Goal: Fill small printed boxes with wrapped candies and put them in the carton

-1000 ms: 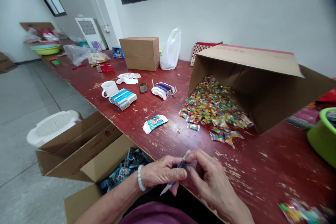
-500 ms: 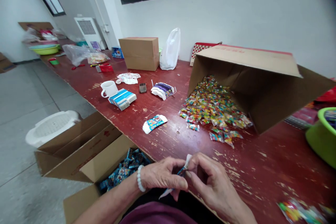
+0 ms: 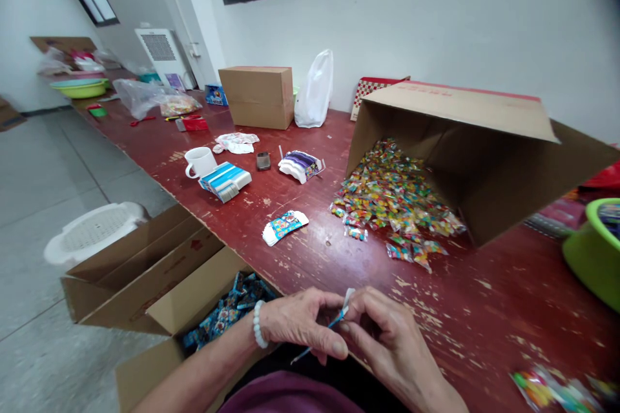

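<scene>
Close to the table's front edge, both hands grip a small flattened carton [image 3: 338, 317], blue with a white end flap. My left hand [image 3: 304, 322], a pale bead bracelet at its wrist, has its thumb in front of the carton and its fingers behind. The fingertips of my right hand [image 3: 394, 335] pinch the upper end near the flap. Most of the carton is hidden by the fingers. Ahead lies a small fanned stack of similar blue cartons [image 3: 285, 227]. Clear-wrapped colourful candies [image 3: 397, 190] spill from a tipped cardboard box [image 3: 504, 168].
An open cardboard box [image 3: 194, 293] of filled blue packets [image 3: 227, 313] stands below the table edge. On the red table [image 3: 310, 271] are a white mug [image 3: 201, 161], blue-white cartons [image 3: 225, 181], purple cartons [image 3: 301, 166] and a green basin [image 3: 591, 251]. A white stool [image 3: 92, 232] stands left.
The carton has tilted and now shows nearly edge-on. My right fingers have shifted slightly at its upper end. The things on the table have stayed put.
</scene>
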`<control>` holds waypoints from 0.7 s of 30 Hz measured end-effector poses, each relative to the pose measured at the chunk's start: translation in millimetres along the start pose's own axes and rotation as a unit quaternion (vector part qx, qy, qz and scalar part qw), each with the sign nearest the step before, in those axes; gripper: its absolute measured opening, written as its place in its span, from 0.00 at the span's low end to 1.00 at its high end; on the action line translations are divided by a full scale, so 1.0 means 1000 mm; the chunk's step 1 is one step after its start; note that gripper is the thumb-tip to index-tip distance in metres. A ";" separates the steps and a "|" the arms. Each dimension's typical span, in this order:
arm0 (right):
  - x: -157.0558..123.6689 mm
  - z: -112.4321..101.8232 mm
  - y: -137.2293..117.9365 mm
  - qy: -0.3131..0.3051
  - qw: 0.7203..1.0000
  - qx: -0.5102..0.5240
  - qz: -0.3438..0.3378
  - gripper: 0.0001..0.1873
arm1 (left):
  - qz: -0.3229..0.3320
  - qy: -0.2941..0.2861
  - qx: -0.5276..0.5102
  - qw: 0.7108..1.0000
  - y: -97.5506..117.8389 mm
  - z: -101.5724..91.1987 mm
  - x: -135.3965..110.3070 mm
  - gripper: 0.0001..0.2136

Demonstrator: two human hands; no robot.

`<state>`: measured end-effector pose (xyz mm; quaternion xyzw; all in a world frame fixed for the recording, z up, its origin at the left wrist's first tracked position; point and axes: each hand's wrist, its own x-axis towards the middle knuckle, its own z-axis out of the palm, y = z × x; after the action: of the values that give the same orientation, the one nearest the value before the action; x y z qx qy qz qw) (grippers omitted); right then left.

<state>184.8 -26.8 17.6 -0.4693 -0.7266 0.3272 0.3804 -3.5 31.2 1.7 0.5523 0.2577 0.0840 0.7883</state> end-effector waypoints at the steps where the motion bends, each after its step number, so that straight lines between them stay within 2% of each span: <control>1: 0.000 0.000 0.000 0.003 1.000 0.000 -0.004 0.08 | 0.001 -0.002 0.005 1.000 0.002 0.000 0.000 0.22; 7: 0.000 0.001 -0.001 -0.004 1.000 0.012 -0.012 0.08 | 0.004 0.012 0.005 1.000 0.008 0.002 0.000 0.21; 14: -0.002 -0.005 -0.001 -0.085 0.995 0.000 0.048 0.06 | 0.000 0.021 -0.010 1.000 0.003 0.004 0.000 0.21; 18: -0.001 -0.008 0.000 -0.089 0.995 0.002 0.046 0.02 | -0.007 0.016 -0.013 1.000 0.001 0.004 0.001 0.24; 21: 0.000 -0.008 0.000 -0.106 0.993 0.026 0.045 0.03 | 0.001 0.011 0.006 1.000 -0.001 0.004 0.003 0.26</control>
<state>191.9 -25.3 21.7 -0.4539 -0.7325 0.4105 0.2981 0.7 28.6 1.0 0.5566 0.2661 0.0896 0.7819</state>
